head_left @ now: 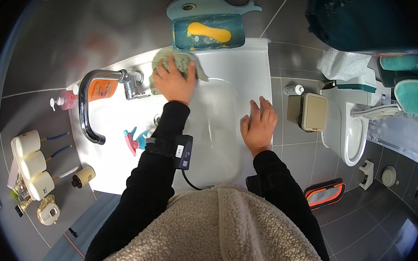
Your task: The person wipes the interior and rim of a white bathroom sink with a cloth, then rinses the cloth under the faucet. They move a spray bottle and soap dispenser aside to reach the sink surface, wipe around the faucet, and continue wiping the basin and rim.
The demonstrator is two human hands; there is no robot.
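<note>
My left hand (174, 82) lies over a grey-green cloth (200, 71) at the back rim of a white sink (256, 60). Its fingers are slightly spread and press into the cloth, which bunches out on both sides. On the sink's right rim rests my right hand (259, 127), fingers apart and nothing in it. Left of the cloth, a chrome faucet (84, 106) arches over the sink. A spray bottle with a red and teal trigger head (132, 143) is by my left forearm, partly hidden. Behind the faucet is an orange-labelled bottle (102, 90).
A whale-shaped blue holder (206, 5) with a yellow piece (209, 32) hangs above the cloth. A pink pump bottle (66, 100) and a rack of white cups (33, 165) are at left. Right of the sink are a beige bin (313, 111) and a toilet (353, 139).
</note>
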